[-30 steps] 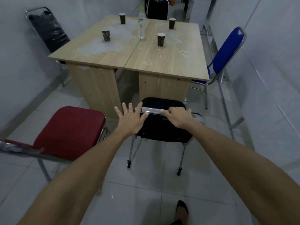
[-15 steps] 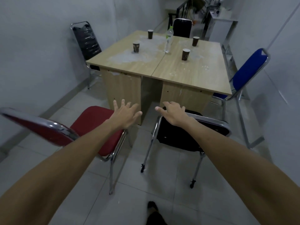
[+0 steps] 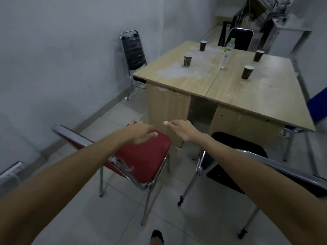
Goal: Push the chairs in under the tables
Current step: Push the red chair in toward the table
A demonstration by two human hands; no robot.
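Observation:
A red-cushioned chair point(image 3: 146, 160) with a chrome frame stands on the floor in front of the left wooden table point(image 3: 178, 80), its seat out from under the top. My left hand point(image 3: 141, 132) hovers over the seat, fingers loosely apart, holding nothing. My right hand point(image 3: 182, 129) is stretched out flat beside it, empty, between the red chair and a black chair point(image 3: 238, 156). The black chair's seat sits partly under the right wooden table point(image 3: 261, 98). A blue chair point(image 3: 317, 106) shows at the right edge.
Several paper cups point(image 3: 247, 72) and a plastic bottle point(image 3: 226, 53) stand on the tables. A black chair point(image 3: 133, 50) stands against the left wall, another black chair point(image 3: 239, 38) at the far end. Grey walls close both sides. My foot point(image 3: 156, 236) is on the tile floor.
Both hands have left the black chair's backrest and swung left toward the red chair. The view has turned left, so the red chair now sits below my hands.

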